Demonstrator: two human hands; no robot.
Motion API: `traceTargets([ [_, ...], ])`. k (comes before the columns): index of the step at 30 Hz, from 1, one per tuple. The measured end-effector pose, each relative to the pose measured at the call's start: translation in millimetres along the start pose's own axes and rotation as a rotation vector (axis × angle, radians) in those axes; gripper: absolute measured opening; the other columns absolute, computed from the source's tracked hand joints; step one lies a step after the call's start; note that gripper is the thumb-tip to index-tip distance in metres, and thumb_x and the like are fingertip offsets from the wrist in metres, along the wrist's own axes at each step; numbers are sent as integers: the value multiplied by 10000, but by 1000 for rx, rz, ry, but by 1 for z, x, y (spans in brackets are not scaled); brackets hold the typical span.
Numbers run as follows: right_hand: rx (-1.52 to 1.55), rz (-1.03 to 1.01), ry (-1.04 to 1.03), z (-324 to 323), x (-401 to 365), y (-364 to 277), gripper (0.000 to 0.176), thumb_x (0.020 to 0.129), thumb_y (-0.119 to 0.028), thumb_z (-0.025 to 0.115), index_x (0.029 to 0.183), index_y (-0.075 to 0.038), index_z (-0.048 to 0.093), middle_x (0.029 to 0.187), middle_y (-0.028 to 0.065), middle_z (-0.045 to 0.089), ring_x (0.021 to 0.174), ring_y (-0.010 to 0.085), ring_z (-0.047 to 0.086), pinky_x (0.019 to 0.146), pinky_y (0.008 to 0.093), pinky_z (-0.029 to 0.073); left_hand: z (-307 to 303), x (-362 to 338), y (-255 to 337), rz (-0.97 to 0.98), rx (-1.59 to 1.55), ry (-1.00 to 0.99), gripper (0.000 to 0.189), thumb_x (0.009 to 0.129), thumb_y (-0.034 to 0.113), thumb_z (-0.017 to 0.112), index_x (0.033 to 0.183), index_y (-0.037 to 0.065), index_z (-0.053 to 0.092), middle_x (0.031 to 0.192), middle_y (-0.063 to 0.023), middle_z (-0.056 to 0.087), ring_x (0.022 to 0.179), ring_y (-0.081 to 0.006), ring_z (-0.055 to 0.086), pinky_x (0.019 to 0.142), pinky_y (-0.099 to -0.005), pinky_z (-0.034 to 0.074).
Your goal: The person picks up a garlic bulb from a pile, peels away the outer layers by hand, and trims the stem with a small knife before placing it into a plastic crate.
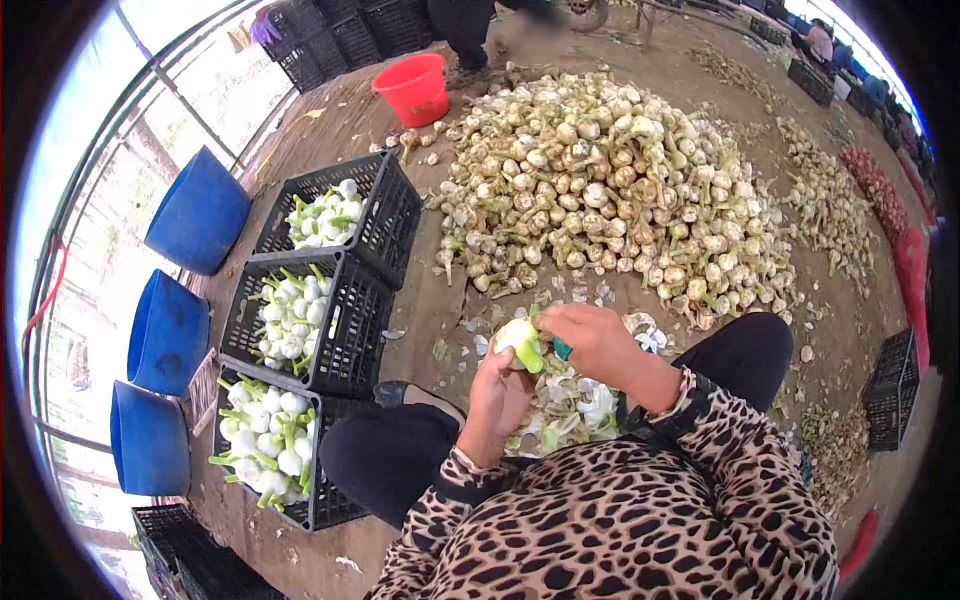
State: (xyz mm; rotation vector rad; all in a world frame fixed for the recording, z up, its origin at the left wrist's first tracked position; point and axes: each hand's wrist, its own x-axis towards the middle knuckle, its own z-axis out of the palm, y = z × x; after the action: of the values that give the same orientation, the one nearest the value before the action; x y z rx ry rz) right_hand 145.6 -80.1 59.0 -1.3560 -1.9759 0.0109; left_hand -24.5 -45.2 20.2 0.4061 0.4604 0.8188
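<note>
Between my hands, above my lap, is a pale garlic bulb with a green stem. My left hand has its fingers wrapped round the bulb from below. My right hand is closed on a small green-handled tool, mostly hidden by the fingers, and its fingertips touch the top of the bulb. Peeled skins lie on the ground beneath my hands. Ahead is a large heap of unpeeled garlic.
On the left, black crates hold peeled white bulbs, with blue tubs beyond them. A red bucket stands behind the heap near a person's dark-clothed legs. Another black crate is at right. More people sit far back right.
</note>
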Motion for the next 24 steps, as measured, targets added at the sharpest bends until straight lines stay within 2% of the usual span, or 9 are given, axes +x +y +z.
traceTargets([
  [4,-79,-32,-3,1,-4,0,246,704,-38,569,950,-43,565,897,81,604,818,261,609,689,353,507,0,1,0,-6,20,14,451,800,160,569,1218,44,449,1158,-93,541,1042,-234,541,900,-368,443],
  [8,-48,106,-33,0,-5,15,223,706,-40,563,928,-51,545,856,83,597,775,268,600,658,371,494,10,-5,7,-102,165,-45,529,741,117,593,1233,25,421,1151,-116,530,1050,-251,534,927,-376,431],
  [9,-39,137,-24,0,-5,19,222,706,-46,566,926,-54,541,846,86,596,766,272,599,651,376,490,15,-6,8,-103,168,-30,606,694,97,615,1251,9,393,1139,-127,524,1066,-262,525,947,-383,419],
  [12,-61,240,-10,8,-6,34,195,716,-70,574,908,-59,543,821,97,596,754,288,598,641,390,480,14,-2,6,-86,248,-34,653,671,102,648,1259,1,384,1150,-118,517,1088,-254,514,960,-375,410],
  [13,-64,280,-15,12,-7,33,182,721,-80,576,900,-61,545,812,102,596,753,294,598,639,394,478,17,-3,7,-82,298,-55,604,708,96,601,1266,15,382,1186,-104,498,1111,-211,492,958,-331,390],
  [16,-2,347,23,21,-6,35,137,757,-85,554,893,-63,556,811,112,609,738,316,600,637,410,475,11,-1,4,-44,261,-43,602,710,72,630,1260,25,389,1181,-95,501,1090,-200,502,945,-314,393],
  [21,47,422,103,26,0,31,120,769,-90,566,885,-60,574,817,116,624,732,327,603,636,421,470,6,3,2,13,246,-35,558,755,59,608,1266,15,388,1159,-87,515,1079,-195,507,946,-316,391],
  [22,76,448,99,28,1,31,151,774,-89,576,922,-58,581,833,123,628,742,329,605,649,415,473,5,2,3,28,232,-34,546,766,66,606,1265,15,389,1155,-87,518,1075,-196,510,944,-316,393],
  [24,307,465,114,21,7,21,168,786,-101,582,948,-60,589,840,123,631,753,323,606,660,403,477,9,0,5,54,208,30,519,785,130,611,1248,12,408,1160,-97,529,1081,-210,516,960,-331,391],
])
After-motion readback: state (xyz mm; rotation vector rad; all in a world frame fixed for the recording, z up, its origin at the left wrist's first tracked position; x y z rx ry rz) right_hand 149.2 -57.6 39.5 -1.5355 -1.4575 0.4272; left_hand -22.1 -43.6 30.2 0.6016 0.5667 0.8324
